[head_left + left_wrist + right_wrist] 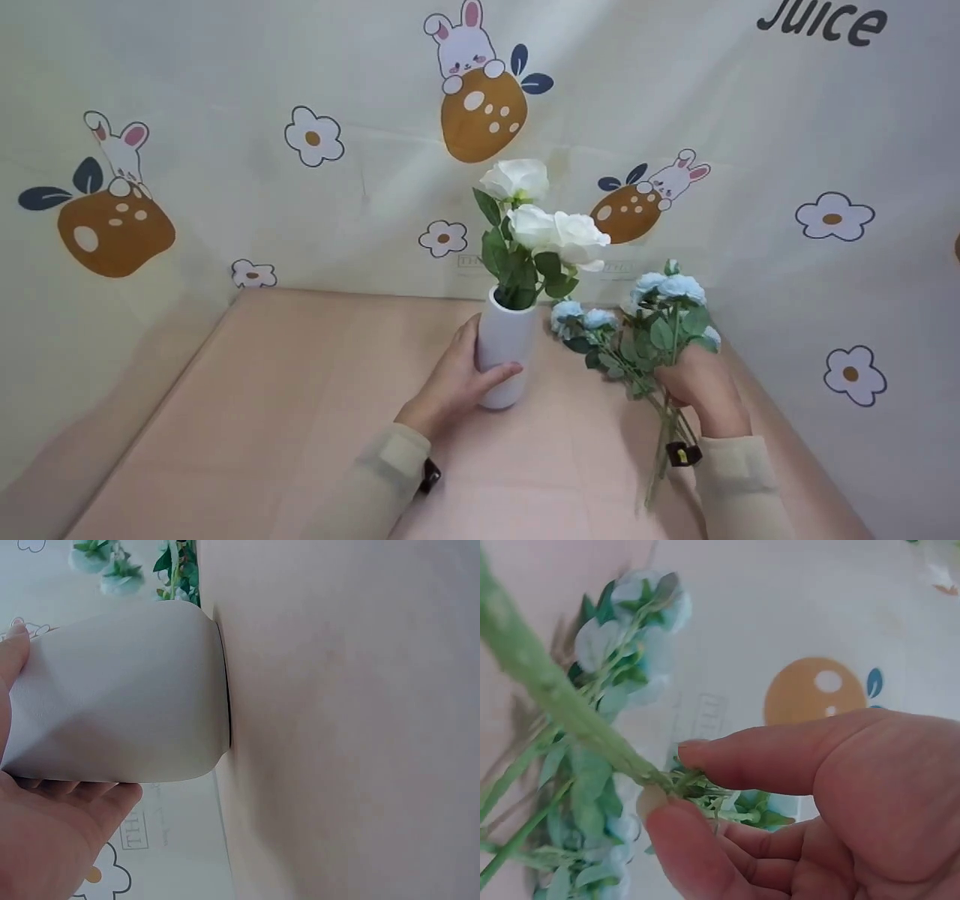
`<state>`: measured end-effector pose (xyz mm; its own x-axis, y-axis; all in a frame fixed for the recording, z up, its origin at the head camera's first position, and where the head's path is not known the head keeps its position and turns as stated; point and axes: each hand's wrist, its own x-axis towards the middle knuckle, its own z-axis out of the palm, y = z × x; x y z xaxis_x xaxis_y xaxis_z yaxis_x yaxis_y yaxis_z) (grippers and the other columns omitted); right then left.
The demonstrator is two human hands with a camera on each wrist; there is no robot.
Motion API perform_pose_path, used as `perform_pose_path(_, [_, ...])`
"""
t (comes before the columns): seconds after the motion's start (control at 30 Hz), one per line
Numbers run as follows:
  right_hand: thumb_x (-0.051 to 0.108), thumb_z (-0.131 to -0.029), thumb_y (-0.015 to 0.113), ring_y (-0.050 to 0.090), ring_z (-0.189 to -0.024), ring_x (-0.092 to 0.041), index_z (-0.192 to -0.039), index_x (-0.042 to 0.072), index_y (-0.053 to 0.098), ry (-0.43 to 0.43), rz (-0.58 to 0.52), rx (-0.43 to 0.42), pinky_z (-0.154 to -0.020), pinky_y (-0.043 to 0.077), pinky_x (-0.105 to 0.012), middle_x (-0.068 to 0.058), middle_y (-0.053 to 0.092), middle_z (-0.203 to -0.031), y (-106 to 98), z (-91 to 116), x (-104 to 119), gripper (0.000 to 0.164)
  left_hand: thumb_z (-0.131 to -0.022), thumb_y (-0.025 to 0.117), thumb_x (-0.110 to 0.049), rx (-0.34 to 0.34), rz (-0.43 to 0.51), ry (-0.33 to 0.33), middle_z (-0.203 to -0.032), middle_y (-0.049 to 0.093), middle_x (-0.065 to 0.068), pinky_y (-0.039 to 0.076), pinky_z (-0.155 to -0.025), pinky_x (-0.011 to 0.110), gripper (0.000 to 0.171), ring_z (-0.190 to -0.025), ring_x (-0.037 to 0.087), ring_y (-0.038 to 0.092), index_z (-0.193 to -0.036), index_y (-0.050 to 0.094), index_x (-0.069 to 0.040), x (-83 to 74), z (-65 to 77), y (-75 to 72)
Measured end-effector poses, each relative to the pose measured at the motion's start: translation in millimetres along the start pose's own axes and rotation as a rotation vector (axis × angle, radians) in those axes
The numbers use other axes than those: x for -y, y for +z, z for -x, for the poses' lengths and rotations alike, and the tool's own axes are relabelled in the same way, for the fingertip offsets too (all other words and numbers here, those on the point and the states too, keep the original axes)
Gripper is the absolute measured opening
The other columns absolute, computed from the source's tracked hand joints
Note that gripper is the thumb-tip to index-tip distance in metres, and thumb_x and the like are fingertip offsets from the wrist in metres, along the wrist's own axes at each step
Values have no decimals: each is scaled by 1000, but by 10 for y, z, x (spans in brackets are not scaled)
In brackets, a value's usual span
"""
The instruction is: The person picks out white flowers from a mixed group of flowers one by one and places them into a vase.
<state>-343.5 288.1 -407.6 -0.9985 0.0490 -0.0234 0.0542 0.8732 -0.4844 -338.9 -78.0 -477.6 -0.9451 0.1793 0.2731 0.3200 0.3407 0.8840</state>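
Observation:
My left hand (pixel 450 375) grips a white vase (pixel 506 345) around its side, with the thumb across the front. The vase stands upright on the table, and the left wrist view shows its base (pixel 202 690) at the surface. White roses (pixel 559 234) with green leaves rise out of its mouth. To the right, my right hand (pixel 705 386) pinches a green stem (pixel 570 709) between thumb and forefinger. That stem belongs to a light blue flower spray (pixel 679 289), held upright. More blue blooms (pixel 581 316) lie on the table just left of it, their stems crossing below the hand.
A pinkish cloth covers the table (pixel 300 397). Behind it hangs a pale backdrop (pixel 360 202) printed with bunnies, orange fruit and flowers. The table's right edge runs close beside my right hand. Dark wrist cameras sit at both cuffs.

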Motion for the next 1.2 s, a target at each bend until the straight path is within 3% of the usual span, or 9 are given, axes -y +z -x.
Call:
perform_pose_path(0.1, [18,-95,63,62,-60,-20,-82,5,64,-10,41,-3,-55,50,-33,-7,65,-72,23,67,123,18,-96,86,-45,0,5,-6,-164,46,15,40,-129,61,103,-149,36,52,-172,26,-11,-2,-2,-1])
perform_pose_path(0.2, [20,-96,68,67,-59,-19,-76,9,62,-45,38,13,-55,53,-33,-7,67,-69,109,99,229,24,-96,86,-46,1,4,-8,-164,46,15,41,-129,61,103,-149,36,53,-172,25,-12,2,-2,2])
perform_pose_path(0.4, [20,-99,73,66,-58,-18,-79,9,63,-78,-18,59,-56,56,-31,-6,64,-69,402,126,413,25,-95,87,-44,-11,-34,14,-164,46,16,42,-128,60,103,-148,36,53,-171,27,-9,11,-2,8])
perform_pose_path(0.5, [19,-100,72,63,-55,-18,-82,9,62,-87,-17,76,-53,52,-29,-5,62,-69,539,131,471,23,-94,87,-44,-16,-48,19,-165,46,17,42,-128,59,104,-149,36,52,-171,28,-9,8,-3,10])
perform_pose_path(0.7, [16,-97,74,52,-48,-13,-71,15,55,-108,-4,113,-48,40,-25,2,50,-56,731,96,492,33,-95,87,-44,-19,-43,16,-166,45,17,41,-129,59,103,-150,36,51,-171,28,-9,-5,-1,4])
perform_pose_path(0.97, [19,-93,83,43,-48,-12,-59,19,49,-113,35,129,-49,33,-25,5,42,-52,801,40,420,48,-94,88,-45,-22,-37,17,-163,47,16,42,-128,60,103,-148,36,53,-171,29,-11,-3,-2,-5])
perform_pose_path(1.2, [29,-96,82,42,-49,-13,-58,20,50,-76,29,155,-50,33,-27,6,41,-51,695,30,391,50,-95,87,-43,-19,-37,31,-162,48,17,43,-128,58,102,-147,36,54,-171,29,-9,15,-6,0])
